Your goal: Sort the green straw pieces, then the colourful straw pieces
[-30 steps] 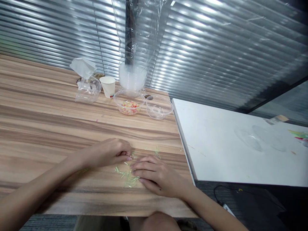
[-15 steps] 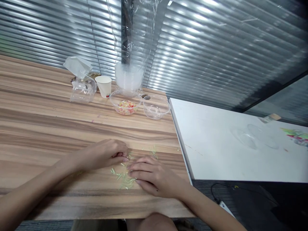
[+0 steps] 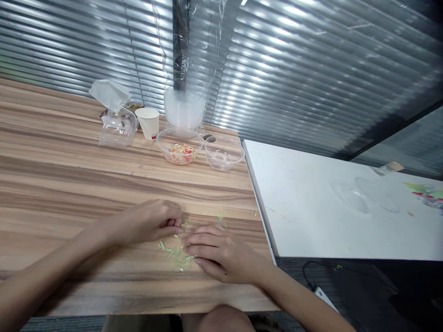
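Thin pale-green strips point(image 3: 180, 259) lie scattered on the wood-grain table point(image 3: 114, 281) between and below my hands. My left hand point(image 3: 157, 222) rests at the upper left of the strips, its fingers curled in and the thumb against them. Whatever it pinches is too small to make out. My right hand point(image 3: 223, 251) lies palm down on the right side of the strips, its fingers stretched out and slightly apart, covering part of them. The fingertips of both hands are close together but apart. A few more strips show just beyond my right hand's fingers.
Toward the back stand a clear bowl point(image 3: 180, 154) holding red and yellow bits, a second clear bowl point(image 3: 224, 159), a paper cup point(image 3: 148, 124), a clear plastic container point(image 3: 119, 129) and stacked bowls point(image 3: 184, 108). A white table point(image 3: 311, 226) adjoins on the right.
Both hands stay in nearly the same place with the same finger shape. The view has shifted very slightly.
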The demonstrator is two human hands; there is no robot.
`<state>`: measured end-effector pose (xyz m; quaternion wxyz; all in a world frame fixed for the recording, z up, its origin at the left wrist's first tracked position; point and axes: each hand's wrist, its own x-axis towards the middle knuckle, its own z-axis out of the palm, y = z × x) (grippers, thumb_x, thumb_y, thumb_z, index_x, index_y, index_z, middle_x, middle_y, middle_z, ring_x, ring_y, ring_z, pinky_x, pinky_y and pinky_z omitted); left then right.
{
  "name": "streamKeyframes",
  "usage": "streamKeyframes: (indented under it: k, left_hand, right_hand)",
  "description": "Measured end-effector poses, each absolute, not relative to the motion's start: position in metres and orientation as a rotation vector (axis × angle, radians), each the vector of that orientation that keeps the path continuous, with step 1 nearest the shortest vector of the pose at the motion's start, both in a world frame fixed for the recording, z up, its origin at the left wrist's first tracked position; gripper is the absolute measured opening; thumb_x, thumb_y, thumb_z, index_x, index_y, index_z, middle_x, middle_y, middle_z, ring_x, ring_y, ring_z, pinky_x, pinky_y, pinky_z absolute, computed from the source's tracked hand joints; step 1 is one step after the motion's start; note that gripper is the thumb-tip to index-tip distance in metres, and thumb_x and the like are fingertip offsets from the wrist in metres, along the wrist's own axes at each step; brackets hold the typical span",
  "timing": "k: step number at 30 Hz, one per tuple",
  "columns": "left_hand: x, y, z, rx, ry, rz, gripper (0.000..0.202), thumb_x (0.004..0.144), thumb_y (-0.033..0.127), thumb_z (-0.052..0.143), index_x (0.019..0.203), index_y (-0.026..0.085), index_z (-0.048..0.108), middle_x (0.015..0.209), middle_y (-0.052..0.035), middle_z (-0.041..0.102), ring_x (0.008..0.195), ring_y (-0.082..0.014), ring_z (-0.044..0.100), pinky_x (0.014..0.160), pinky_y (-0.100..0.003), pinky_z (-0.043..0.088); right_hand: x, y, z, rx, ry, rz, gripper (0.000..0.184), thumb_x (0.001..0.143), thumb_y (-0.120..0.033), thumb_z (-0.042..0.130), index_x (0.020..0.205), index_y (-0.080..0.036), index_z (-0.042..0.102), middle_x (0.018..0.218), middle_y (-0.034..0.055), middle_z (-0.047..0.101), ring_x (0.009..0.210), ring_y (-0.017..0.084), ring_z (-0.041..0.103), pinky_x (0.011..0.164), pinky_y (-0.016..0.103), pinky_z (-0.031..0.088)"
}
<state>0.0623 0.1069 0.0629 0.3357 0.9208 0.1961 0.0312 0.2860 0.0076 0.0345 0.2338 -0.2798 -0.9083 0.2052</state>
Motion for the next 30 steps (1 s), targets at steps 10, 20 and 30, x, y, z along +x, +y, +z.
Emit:
streamKeyframes:
  k: [10, 20, 30]
  left_hand:
    - [0.0625, 0.1061, 0.0625, 2.414, 0.481, 0.105, 0.023, 0.092, 0.016, 0.044, 0.071, 0.016, 0.054, 0.070, -0.0008, 0.057, 0.066, -0.0144, 0.052, 0.062, -0.023, 0.035]
    - [0.0624, 0.1074, 0.0603, 2.417, 0.469, 0.094, 0.023, 0.094, 0.018, 0.044, 0.073, 0.016, 0.055, 0.072, -0.0007, 0.057, 0.066, -0.0147, 0.052, 0.062, -0.024, 0.035]
    - [0.0630, 0.1068, 0.0627, 2.409, 0.469, 0.104, 0.024, 0.093, 0.019, 0.043, 0.073, 0.017, 0.056, 0.071, -0.0008, 0.058, 0.066, -0.0151, 0.052, 0.062, -0.024, 0.037]
  right_hand:
    - [0.2865, 0.0076, 0.0353, -0.785, -2.524, 0.578, 0.025, 0.096, -0.018, 0.047, 0.118, -0.015, 0.058, 0.122, 0.0070, 0.066, 0.124, 0.015, 0.050, 0.108, 0.033, 0.040]
    - [0.2869, 0.0078, 0.0359, -0.773, -2.491, 0.621, 0.025, 0.096, -0.017, 0.047, 0.118, -0.015, 0.058, 0.122, 0.0061, 0.066, 0.123, 0.017, 0.050, 0.108, 0.035, 0.040]
    - [0.2882, 0.0073, 0.0398, -0.796, -2.512, 0.660, 0.028, 0.096, -0.017, 0.046, 0.122, -0.015, 0.056, 0.125, 0.0073, 0.065, 0.124, 0.016, 0.049, 0.109, 0.036, 0.040]
